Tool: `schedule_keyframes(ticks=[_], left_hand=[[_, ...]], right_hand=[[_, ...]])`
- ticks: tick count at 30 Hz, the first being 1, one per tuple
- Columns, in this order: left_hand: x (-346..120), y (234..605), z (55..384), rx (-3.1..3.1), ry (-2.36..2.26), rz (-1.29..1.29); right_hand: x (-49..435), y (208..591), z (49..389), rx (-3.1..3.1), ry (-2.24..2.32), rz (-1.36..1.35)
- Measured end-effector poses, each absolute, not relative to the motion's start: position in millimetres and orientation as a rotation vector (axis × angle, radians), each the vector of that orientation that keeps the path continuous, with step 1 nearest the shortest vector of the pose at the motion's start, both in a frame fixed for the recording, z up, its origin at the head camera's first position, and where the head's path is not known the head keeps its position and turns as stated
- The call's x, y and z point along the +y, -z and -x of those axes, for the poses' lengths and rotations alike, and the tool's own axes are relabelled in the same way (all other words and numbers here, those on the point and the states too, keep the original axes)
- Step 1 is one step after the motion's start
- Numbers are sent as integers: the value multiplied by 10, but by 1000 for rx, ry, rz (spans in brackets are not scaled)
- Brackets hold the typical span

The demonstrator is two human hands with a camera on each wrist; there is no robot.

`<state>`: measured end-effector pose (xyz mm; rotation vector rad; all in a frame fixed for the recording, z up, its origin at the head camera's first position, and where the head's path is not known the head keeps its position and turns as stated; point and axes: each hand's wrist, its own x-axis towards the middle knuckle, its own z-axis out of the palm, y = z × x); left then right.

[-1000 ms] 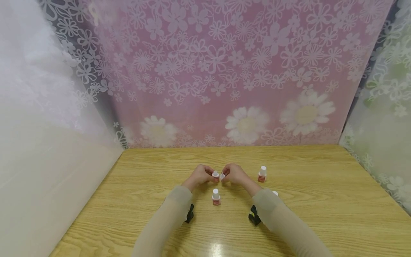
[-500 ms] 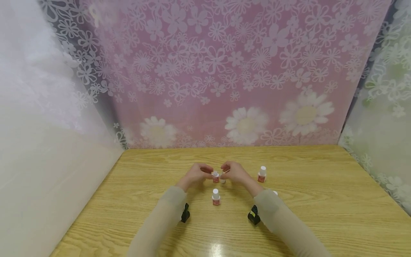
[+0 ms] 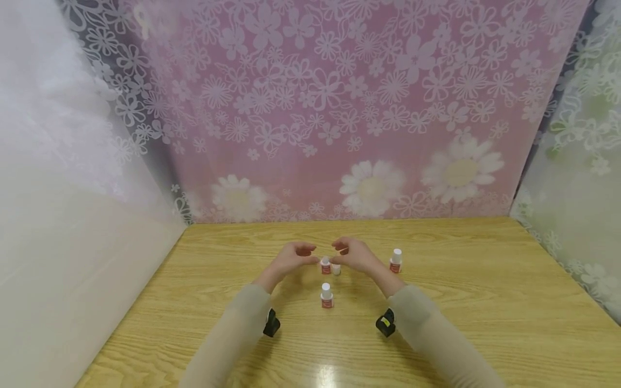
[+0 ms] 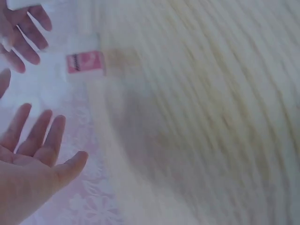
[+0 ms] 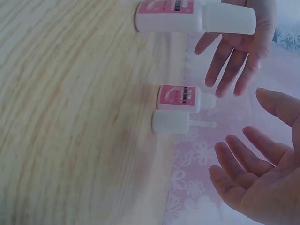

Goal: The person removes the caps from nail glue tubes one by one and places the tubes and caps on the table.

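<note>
Uncapped, a small white bottle with a pink-red label (image 3: 326,268) stands on the table between the hands. Right beside it a white cap (image 3: 337,270) stands upside down, its thin applicator stem (image 5: 203,123) pointing up, as the right wrist view shows. My left hand (image 3: 292,257) is just left of the bottle, fingers spread and holding nothing. Over the cap on the other side hovers my right hand (image 3: 356,254), also spread and free of any object. In the left wrist view the bottle's label (image 4: 85,62) is blurred.
Nearer to me stands a capped bottle (image 3: 327,300) of the same kind, large in the right wrist view. Another capped one (image 3: 395,265) is right of the right hand. A flowered pink curtain (image 3: 310,134) hangs behind the wooden table (image 3: 242,242).
Both hands have let go: the left of the bottle, moving left, and the right of the cap, which now stands beside the bottle. The hands have lifted slightly and their fingers spread.
</note>
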<state>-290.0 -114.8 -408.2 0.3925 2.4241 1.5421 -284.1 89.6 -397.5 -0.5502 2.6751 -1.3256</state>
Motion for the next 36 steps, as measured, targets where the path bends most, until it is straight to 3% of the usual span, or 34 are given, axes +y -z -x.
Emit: schedule_keyframes(ticks=[24,36], left_hand=[[-964,3562,2375,2481,-1783,-512],[-808,3704,2532,2454,-1798,-508]], right_hand=[[1160,3537,2458,2750,1307,577],[1355,3498,2385,2743,1339,570]])
